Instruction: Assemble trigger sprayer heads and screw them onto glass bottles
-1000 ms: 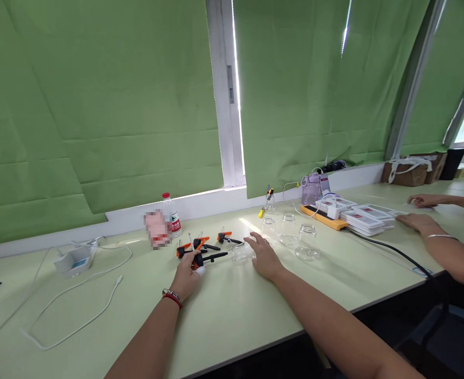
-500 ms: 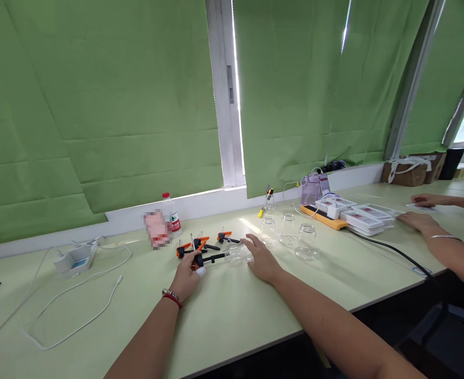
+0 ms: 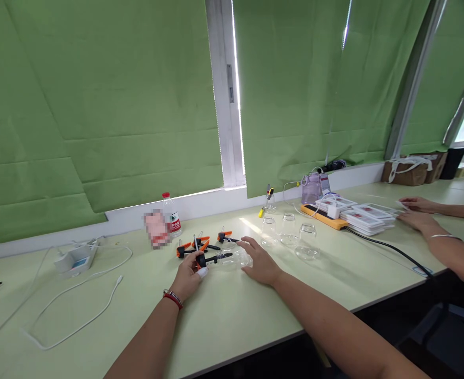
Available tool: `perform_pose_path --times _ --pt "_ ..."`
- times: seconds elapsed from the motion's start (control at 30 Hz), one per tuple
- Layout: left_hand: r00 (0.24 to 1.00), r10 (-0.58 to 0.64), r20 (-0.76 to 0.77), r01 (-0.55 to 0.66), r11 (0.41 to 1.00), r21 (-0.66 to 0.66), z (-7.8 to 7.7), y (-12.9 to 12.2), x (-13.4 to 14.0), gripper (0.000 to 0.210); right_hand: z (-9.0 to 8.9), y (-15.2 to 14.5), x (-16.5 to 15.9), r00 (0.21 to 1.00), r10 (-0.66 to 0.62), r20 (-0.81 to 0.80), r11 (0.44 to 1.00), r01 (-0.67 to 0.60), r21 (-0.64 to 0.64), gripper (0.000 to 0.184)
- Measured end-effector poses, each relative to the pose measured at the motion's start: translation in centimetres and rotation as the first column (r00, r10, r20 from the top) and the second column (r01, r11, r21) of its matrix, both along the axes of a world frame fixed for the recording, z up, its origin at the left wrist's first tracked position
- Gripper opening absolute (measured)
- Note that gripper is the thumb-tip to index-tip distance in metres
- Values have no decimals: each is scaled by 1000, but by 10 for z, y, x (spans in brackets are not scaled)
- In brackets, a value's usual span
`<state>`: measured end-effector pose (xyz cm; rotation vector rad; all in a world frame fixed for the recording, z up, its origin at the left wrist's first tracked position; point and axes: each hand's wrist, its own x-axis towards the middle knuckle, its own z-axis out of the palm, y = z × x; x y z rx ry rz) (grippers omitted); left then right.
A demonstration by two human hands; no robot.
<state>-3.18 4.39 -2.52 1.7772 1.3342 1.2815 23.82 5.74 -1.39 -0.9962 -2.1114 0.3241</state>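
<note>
My left hand (image 3: 190, 275) is closed on a bottle top (image 3: 201, 261) with a black body, an orange lever and a long black stem. The stem points right into the neck of a clear bottle (image 3: 234, 258), which is tilted over on its side. My right hand (image 3: 261, 262) grips that bottle round its base end. Behind my left hand lie several similar bottle tops (image 3: 224, 237) with orange levers. To the right of my right hand stand three more clear bottles (image 3: 307, 243), upright, with no tops on them.
A water bottle (image 3: 172, 215) stands by the wall. White cables and a charger box (image 3: 75, 259) lie to the left. Rightward are an orange power strip (image 3: 323, 218), stacked white packs (image 3: 362, 219) and another person's hands (image 3: 417, 218). A small bottle (image 3: 270, 202) holds tools.
The clear bottle has moved left over the stem in my left hand, so more of the stem is inside it. My right hand has come slightly left with it.
</note>
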Motion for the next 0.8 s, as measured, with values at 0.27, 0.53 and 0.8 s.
perform_pose_path --times 0.27,0.53,0.8 --pt "995 -100 13 100 995 13 2 -5 9 49 0 -6 -4 997 69 22 997 -70 44 75" --pt "992 -122 36 121 992 14 6 -9 13 51 -1 -7 -7 996 92 12 994 -92 66 77" --pt "982 -136 134 142 989 -37 18 -18 21 50 2 -10 -8 991 136 5 986 -136 99 74"
